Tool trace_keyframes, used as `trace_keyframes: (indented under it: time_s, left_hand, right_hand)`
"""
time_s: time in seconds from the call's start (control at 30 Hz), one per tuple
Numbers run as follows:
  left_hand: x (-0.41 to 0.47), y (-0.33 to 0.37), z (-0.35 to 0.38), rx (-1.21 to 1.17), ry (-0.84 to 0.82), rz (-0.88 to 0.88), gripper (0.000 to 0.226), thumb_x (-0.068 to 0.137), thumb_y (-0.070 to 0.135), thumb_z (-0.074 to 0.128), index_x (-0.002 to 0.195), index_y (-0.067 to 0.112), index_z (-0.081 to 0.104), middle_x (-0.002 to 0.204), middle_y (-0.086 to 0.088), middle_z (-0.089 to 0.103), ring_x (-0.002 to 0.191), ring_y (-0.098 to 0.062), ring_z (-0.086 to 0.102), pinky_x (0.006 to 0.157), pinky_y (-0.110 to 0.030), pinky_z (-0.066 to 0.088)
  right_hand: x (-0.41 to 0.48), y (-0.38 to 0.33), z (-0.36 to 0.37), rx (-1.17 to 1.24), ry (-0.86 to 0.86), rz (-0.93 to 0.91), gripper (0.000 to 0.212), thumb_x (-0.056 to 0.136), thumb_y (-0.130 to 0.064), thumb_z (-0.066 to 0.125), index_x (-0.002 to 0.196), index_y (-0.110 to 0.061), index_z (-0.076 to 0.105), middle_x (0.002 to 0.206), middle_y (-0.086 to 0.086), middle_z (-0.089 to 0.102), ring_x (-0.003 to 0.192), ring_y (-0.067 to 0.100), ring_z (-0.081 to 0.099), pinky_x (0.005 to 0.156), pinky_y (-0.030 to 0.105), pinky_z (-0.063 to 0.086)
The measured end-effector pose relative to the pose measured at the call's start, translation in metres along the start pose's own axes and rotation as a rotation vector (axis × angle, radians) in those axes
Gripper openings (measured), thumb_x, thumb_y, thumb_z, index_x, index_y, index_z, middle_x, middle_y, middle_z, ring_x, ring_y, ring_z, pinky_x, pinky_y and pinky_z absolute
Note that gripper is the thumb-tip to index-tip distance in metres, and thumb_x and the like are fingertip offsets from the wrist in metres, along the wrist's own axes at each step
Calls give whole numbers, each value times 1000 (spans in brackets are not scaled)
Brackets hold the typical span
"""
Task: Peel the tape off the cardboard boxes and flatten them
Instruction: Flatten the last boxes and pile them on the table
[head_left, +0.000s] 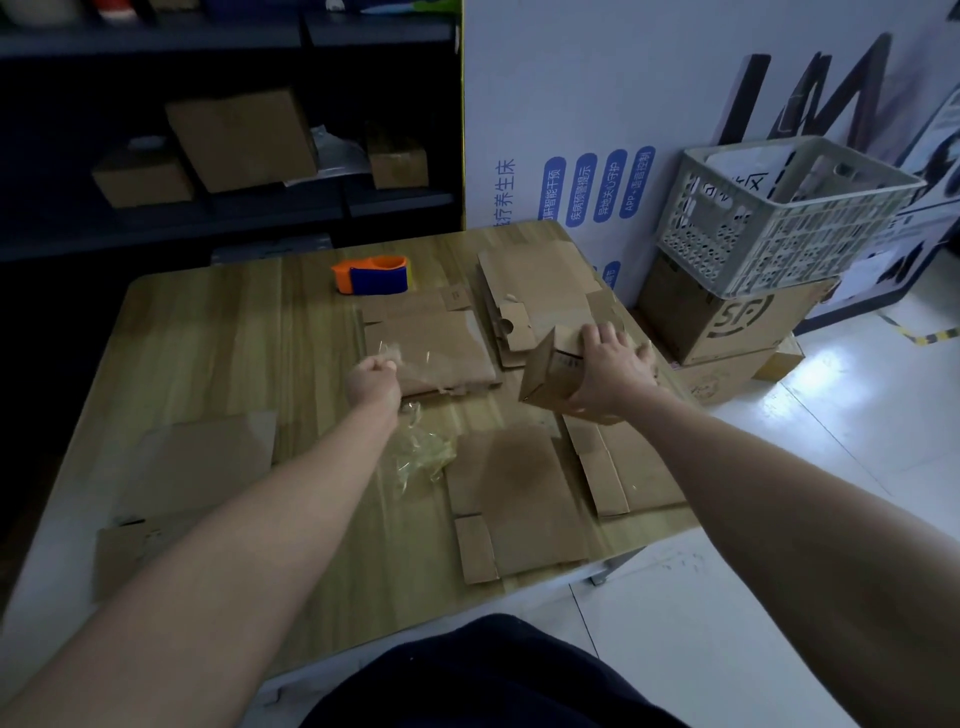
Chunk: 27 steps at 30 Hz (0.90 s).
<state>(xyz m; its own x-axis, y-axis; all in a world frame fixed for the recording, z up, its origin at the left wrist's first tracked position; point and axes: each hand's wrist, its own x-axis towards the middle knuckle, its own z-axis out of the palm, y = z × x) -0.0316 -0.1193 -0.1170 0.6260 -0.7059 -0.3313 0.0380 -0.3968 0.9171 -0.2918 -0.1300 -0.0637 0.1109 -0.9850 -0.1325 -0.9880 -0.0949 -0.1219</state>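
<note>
Right hand (610, 364) clasps a small cardboard box (550, 371) above the tabletop (218, 332); left hand (371, 379), fisted on clear tape (415, 358), should pull low and steadily.

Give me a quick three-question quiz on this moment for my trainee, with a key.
1. True or false: the right hand grips a small box that is not yet flat.
2. Which thing sits at the far side of the table? A) scissors B) orange and blue tape dispenser C) marker
3. Fill in: the left hand is closed on a strip of clear ____, above a crumpled wad of tape.

Key: 1 true; 2 B; 3 tape, stretching over a flattened box.
</note>
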Motion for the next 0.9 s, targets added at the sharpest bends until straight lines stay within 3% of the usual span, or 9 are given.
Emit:
trace_keyframes:
  time_s: [0.1,0.2,0.33,0.4,0.47,0.53,0.7,0.8,0.9]
  left_hand:
    - [-1,-11,-12,216,15,174,25,94,2,52,114,4,65,121,-7,60,110,-22,57,85,-18,38]
    - [-2,-26,-18,460,-43,398,29,95,-1,47,119,3,63,116,-12,54,93,-18,54,77,-18,37]
    - [-5,-54,-20,631,-133,553,33,97,1,42,125,6,60,102,-8,48,83,-16,48,70,-20,36]
    - [-4,-69,-21,644,-215,523,27,99,12,41,117,10,62,97,-8,49,84,-21,52,65,-22,37]
    - [-7,-80,-21,700,-342,455,28,101,23,39,114,7,59,110,-11,55,102,-30,57,82,-28,45]
    - [-8,-90,-18,824,-451,428,35,101,18,36,131,5,51,131,-14,50,119,-32,50,100,-37,41]
    - [-4,-104,-13,1065,-681,358,52,95,0,36,146,9,33,150,-12,26,138,-27,29,112,-32,29]
    - [-5,-100,-12,1170,-785,283,56,99,16,35,152,15,18,158,-9,7,146,-29,9,117,-38,16]
    - [0,-95,-15,1269,-789,289,49,103,33,23,151,30,20,159,-10,6,145,-36,3,117,-48,8]
  right_hand:
    - [1,-6,2,-4,39,13,96,65,-44,81,140,-18,28,139,7,37,131,29,34,112,60,16]
    - [3,-16,6,8,46,-15,95,66,-43,80,140,-17,28,138,7,36,131,29,35,114,59,16]
    - [3,-26,11,-2,47,-50,94,65,-47,79,138,-16,28,137,6,35,130,29,34,114,57,17]
    - [3,-27,13,13,45,-72,94,65,-47,79,138,-17,27,136,5,35,131,29,34,114,57,16]
    - [5,-28,14,23,56,-90,93,66,-47,79,138,-17,27,136,5,36,131,29,34,114,57,16]
    - [7,-28,16,16,64,-104,93,65,-46,79,137,-17,28,136,5,36,131,29,34,114,57,17]
    - [11,-29,18,26,47,-120,96,64,-44,79,140,-17,26,139,6,35,132,30,33,115,57,16]
    - [13,-33,19,18,44,-138,95,64,-43,79,139,-16,27,138,7,36,131,30,34,115,57,17]
    - [15,-41,17,7,51,-173,93,64,-45,78,138,-16,29,137,7,37,130,30,35,114,56,18]
